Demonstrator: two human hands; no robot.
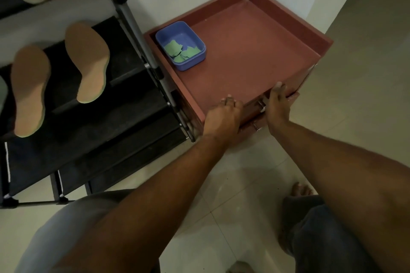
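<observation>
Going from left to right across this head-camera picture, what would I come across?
A tan shoe sole → second tan shoe sole → grey pole of the shoe rack → blue tub of green scraps → left hand → right hand, both gripping the red cabinet by its front rim.

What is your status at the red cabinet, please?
Left hand gripping cabinet front rim. Right hand gripping front edge beside metal latch. Blue tub of green scraps at far left corner, clear of hands.

The red cabinet (pixel 244 55) stands on the tiled floor (pixel 233 184). On its rimmed top, a blue tub (pixel 195 60) of green scraps (pixel 177 51) sits well beyond the left grip (pixel 221 115).
</observation>
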